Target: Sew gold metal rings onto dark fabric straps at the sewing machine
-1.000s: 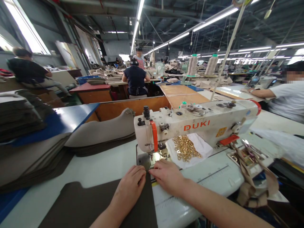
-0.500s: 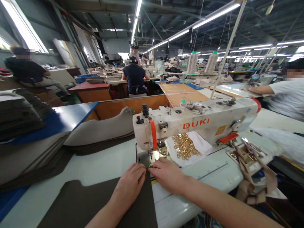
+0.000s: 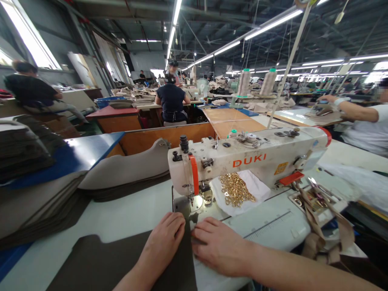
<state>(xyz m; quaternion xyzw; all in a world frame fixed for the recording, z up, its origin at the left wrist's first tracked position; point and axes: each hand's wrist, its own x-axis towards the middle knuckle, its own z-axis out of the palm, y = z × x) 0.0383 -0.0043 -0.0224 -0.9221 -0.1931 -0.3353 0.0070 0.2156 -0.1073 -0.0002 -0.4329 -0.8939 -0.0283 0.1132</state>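
A dark grey-brown fabric panel (image 3: 121, 258) lies flat on the sewing table, its far end close to the needle area of a white sewing machine (image 3: 250, 157). My left hand (image 3: 168, 234) rests on the panel near its right edge, fingers curled together and pressed onto the fabric. Just across that edge is my right hand (image 3: 216, 246), its fingers bent and closed; their tips touch the panel's edge, and whatever they pinch is hidden. Between the hands and the presser foot, the lit metal needle plate (image 3: 197, 203) is visible.
Gold metal rings (image 3: 238, 190) lie heaped on white paper beneath the machine arm. A tray (image 3: 317, 202) with scissors and tan straps stands to the right. Stacked grey panels (image 3: 130, 169) line the left. Co-workers sit ahead, left and right.
My right hand has drawn back towards me, away from the presser foot, uncovering more of the needle plate. My left hand stays nearly in place. The co-worker at right has raised an arm.
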